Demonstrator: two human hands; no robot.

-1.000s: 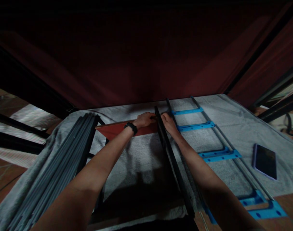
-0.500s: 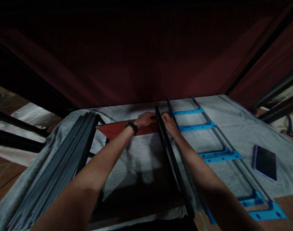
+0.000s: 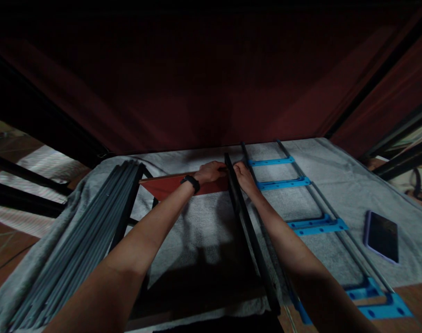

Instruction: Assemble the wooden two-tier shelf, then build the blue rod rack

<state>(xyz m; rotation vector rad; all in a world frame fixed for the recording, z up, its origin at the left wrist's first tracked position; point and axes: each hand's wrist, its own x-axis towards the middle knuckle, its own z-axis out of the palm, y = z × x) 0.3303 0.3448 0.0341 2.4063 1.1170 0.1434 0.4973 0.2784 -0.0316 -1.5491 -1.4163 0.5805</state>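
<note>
My left hand [image 3: 210, 172], with a black band at the wrist, is closed in a pinch at the inner side of a black frame bar [image 3: 247, 226], above the right end of a reddish-brown board [image 3: 178, 185]. What its fingertips hold is too small and dark to make out. On the bar's other side, my right hand [image 3: 244, 176] grips its far end, fingers curled and partly hidden. The board spans between this bar and a second black frame side [image 3: 127, 208] on the left.
A bundle of grey tubes [image 3: 79, 240] lies at the left on a grey blanket [image 3: 197, 226]. To the right lie a rack of metal rods with blue plastic brackets [image 3: 318, 225] and a phone [image 3: 382, 237]. A dark red panel [image 3: 211, 106] rises behind.
Both hands stay at the far end of the black bar with almost the same hold. The view has shifted only slightly.
</note>
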